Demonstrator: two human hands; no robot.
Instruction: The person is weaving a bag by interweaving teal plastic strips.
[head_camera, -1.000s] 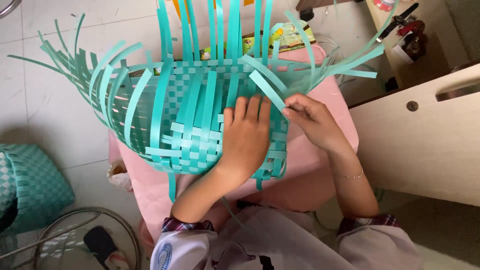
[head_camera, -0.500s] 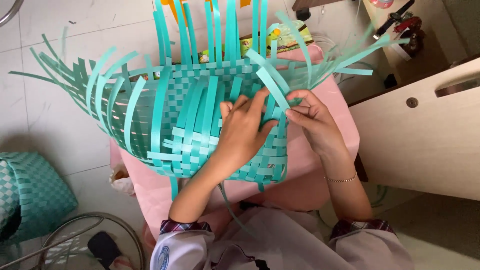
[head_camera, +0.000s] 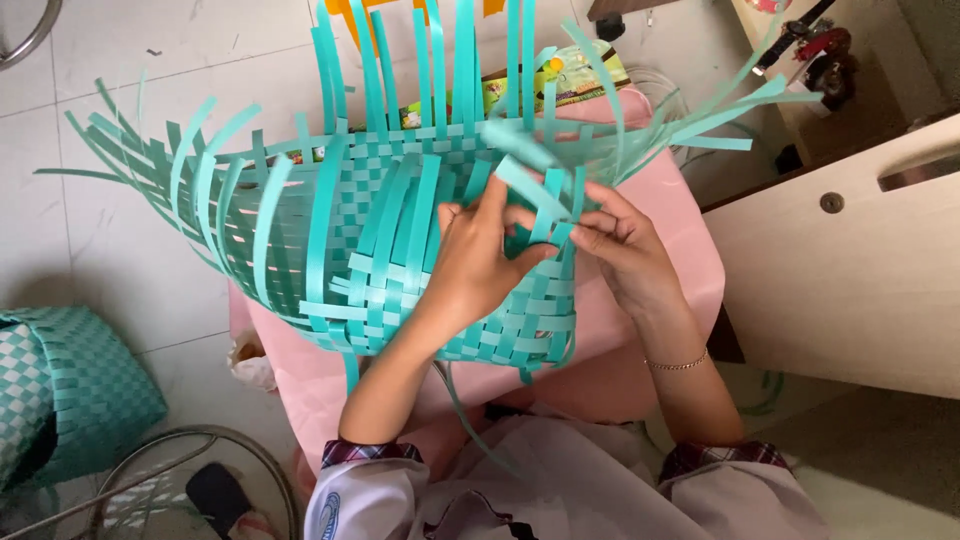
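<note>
Big teal woven basket (head_camera: 400, 250) lies on its side on the pink stool (head_camera: 680, 260), under both hands. Left hand (head_camera: 480, 260) presses flat on the weave, thumb and fingers closing round a loose strip (head_camera: 535, 190). Right hand (head_camera: 620, 245) just beside it, fingertips pinching that same strip.

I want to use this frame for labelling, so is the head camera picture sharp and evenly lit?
Head view: mostly sharp; the left hand and right hand on the teal woven basket are slightly soft; daylight is bright on the white floor tiles, with no strong glare.
</note>
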